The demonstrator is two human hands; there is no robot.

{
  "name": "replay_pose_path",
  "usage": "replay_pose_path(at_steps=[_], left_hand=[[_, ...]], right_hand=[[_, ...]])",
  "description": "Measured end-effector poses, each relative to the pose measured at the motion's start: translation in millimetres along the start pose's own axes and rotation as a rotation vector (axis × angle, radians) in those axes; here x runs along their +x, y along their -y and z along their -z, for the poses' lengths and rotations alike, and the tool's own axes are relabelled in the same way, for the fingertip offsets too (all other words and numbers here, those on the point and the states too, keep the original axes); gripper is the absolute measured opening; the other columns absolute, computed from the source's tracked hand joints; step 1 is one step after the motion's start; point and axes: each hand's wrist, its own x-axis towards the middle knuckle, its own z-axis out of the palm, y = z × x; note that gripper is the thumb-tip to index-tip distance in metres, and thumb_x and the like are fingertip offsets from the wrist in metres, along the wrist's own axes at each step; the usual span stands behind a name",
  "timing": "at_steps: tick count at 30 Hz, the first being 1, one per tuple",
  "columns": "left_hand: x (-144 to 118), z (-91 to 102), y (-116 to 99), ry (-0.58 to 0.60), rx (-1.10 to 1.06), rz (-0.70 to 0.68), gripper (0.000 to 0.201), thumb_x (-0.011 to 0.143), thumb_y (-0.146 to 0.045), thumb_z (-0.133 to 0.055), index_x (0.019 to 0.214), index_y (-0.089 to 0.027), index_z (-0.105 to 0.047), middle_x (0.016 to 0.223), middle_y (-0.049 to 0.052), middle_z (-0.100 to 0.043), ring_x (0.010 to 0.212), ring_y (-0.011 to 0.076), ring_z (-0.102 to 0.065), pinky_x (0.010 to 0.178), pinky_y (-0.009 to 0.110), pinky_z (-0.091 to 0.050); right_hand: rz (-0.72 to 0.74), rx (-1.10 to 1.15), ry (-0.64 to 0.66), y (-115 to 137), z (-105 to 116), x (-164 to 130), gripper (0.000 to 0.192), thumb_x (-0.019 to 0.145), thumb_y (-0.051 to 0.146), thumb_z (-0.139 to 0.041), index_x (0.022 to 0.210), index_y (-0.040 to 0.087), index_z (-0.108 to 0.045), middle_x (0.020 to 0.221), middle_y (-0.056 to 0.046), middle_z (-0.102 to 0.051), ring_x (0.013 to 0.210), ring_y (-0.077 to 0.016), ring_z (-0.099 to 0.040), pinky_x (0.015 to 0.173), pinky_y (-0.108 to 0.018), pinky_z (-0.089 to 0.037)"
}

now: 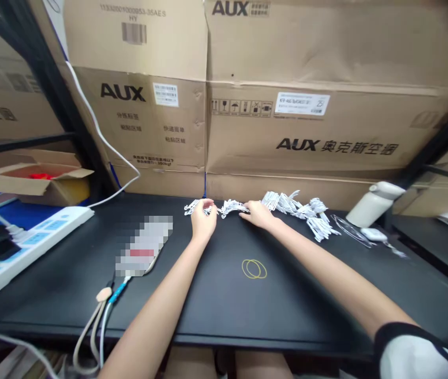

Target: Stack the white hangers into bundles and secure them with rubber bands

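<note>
Near the back edge of the black table, both hands reach to bundles of thin white hook-ended pieces. My left hand [203, 221] closes with curled fingers over the leftmost bundle [190, 206], which partly shows on both sides of it. Between the hands lies another white bundle [230, 206]. My right hand [259, 215] has its fingertips bent down at the right end of that bundle; its grip is partly hidden. Beyond it, to the right, lies a longer row of white bundles [297, 206]. Two overlapping yellow rubber bands [254, 269] lie in front of the hands.
A phone [145, 246] on a charging cable lies to the left, beside a white power strip [46, 237]. An open carton [46, 181] stands further left. A white bottle [376, 204] and a small white case [374, 235] are at the right. Large cardboard boxes [247, 131] wall the back.
</note>
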Motion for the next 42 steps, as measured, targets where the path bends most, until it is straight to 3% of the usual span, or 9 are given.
replay_pose_path(at_steps=[3,8,12,16,20,27,32,35,42], left_hand=[[6,6.5,2,-0.048,0.249,-0.136,0.021,0.080,-0.021,-0.050,0.096,-0.017,-0.061,0.103,0.010,-0.063,0.103,0.0244,-0.055,0.094,0.038,-0.042],[18,6.1,10,0.137,0.670,-0.341,0.037,0.077,-0.023,-0.056,0.113,-0.014,-0.061,0.129,0.018,-0.053,0.128,0.0364,-0.037,0.106,0.054,-0.024],[28,-1.3,21,0.377,0.877,-0.484,0.044,0.079,-0.029,-0.057,0.122,-0.018,-0.059,0.141,0.018,-0.043,0.134,0.0391,-0.028,0.106,0.064,-0.013],[36,-4.2,33,0.449,0.987,-0.468,0.036,0.089,-0.030,-0.042,0.116,-0.019,-0.063,0.139,0.017,-0.046,0.129,0.0366,-0.037,0.101,0.061,-0.027],[49,1.7,42,0.430,0.977,-0.447,0.034,0.088,-0.028,-0.043,0.111,-0.018,-0.066,0.137,0.019,-0.048,0.125,0.0355,-0.043,0.099,0.057,-0.032],[50,4.2,42,0.290,0.913,-0.460,0.040,0.089,-0.025,-0.040,0.122,-0.015,-0.059,0.138,0.019,-0.047,0.130,0.0336,-0.039,0.107,0.059,-0.018],[34,-11.2,28,0.434,0.698,-0.432,0.042,0.088,-0.020,-0.035,0.122,-0.007,-0.057,0.129,0.018,-0.056,0.122,0.0255,-0.049,0.107,0.041,-0.033],[30,-17.9,25,0.476,0.629,-0.432,0.042,0.088,-0.018,-0.035,0.122,-0.006,-0.057,0.125,0.016,-0.059,0.118,0.0255,-0.053,0.107,0.042,-0.034],[36,-20.8,29,0.516,0.486,-0.490,0.043,0.081,-0.006,-0.037,0.112,-0.014,-0.065,0.131,0.011,-0.056,0.120,0.0217,-0.053,0.104,0.039,-0.039]], right_hand=[[0.037,0.039,-0.103,-9,-2,-10,0.030,0.087,0.035,-0.054,0.105,0.013,-0.063,0.101,-0.013,-0.065,0.093,-0.0228,-0.062,0.082,-0.031,-0.046],[0.195,0.076,-0.277,-10,5,-11,0.047,0.084,0.035,-0.058,0.125,0.013,-0.051,0.120,-0.016,-0.057,0.113,-0.0272,-0.052,0.095,-0.039,-0.042],[0.293,-0.067,-0.200,7,8,4,0.064,0.078,0.027,-0.067,0.136,0.014,-0.042,0.140,-0.019,-0.041,0.127,-0.0322,-0.041,0.102,-0.045,-0.036],[0.383,-0.147,-0.101,24,-1,22,0.065,0.076,0.022,-0.068,0.135,0.011,-0.043,0.136,-0.021,-0.046,0.126,-0.0317,-0.043,0.103,-0.043,-0.035],[0.343,-0.098,-0.075,30,-19,32,0.038,0.084,0.014,-0.054,0.122,0.015,-0.056,0.125,-0.016,-0.057,0.114,-0.0264,-0.055,0.097,-0.037,-0.042],[0.384,0.107,-0.157,17,-44,23,0.056,0.085,0.012,-0.047,0.139,0.004,-0.036,0.148,-0.021,-0.031,0.140,-0.0271,-0.024,0.112,-0.042,-0.027],[0.331,0.184,-0.103,9,-37,6,0.080,0.080,0.031,-0.059,0.146,0.005,-0.022,0.153,-0.024,-0.012,0.142,-0.0337,-0.011,0.112,-0.051,-0.021],[0.200,0.197,-0.053,7,-35,-1,0.074,0.083,0.031,-0.054,0.145,0.006,-0.024,0.152,-0.025,-0.016,0.141,-0.0350,-0.016,0.110,-0.053,-0.027],[0.247,0.230,-0.042,-3,-37,-2,0.067,0.087,0.032,-0.049,0.144,0.005,-0.027,0.151,-0.025,-0.020,0.140,-0.0313,-0.024,0.109,-0.046,-0.032]])
